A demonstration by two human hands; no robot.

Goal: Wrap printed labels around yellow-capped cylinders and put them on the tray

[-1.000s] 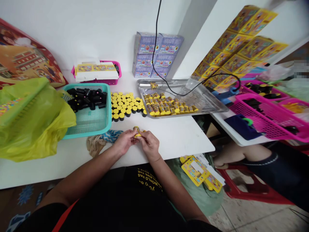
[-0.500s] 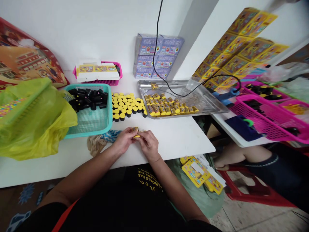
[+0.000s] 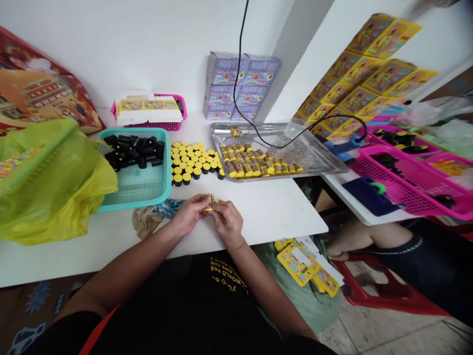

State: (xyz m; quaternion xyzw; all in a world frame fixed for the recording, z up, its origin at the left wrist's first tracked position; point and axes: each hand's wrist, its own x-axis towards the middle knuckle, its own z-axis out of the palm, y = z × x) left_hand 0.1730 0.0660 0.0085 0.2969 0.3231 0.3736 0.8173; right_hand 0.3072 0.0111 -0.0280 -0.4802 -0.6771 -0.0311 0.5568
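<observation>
Left hand (image 3: 188, 215) and right hand (image 3: 228, 224) together, just above white table (image 3: 273, 212), fingers pinching small yellow-wrapped cylinder (image 3: 209, 201) between them. Yellow-capped black cylinders (image 3: 192, 160) stood beyond; similar wrapped pieces lay on steel tray (image 3: 310, 160).

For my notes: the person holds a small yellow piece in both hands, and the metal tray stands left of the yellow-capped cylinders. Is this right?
No: the metal tray stands right of the yellow-capped cylinders, as the head view shows. The small yellow piece in the left hand and right hand is as you said.
</observation>
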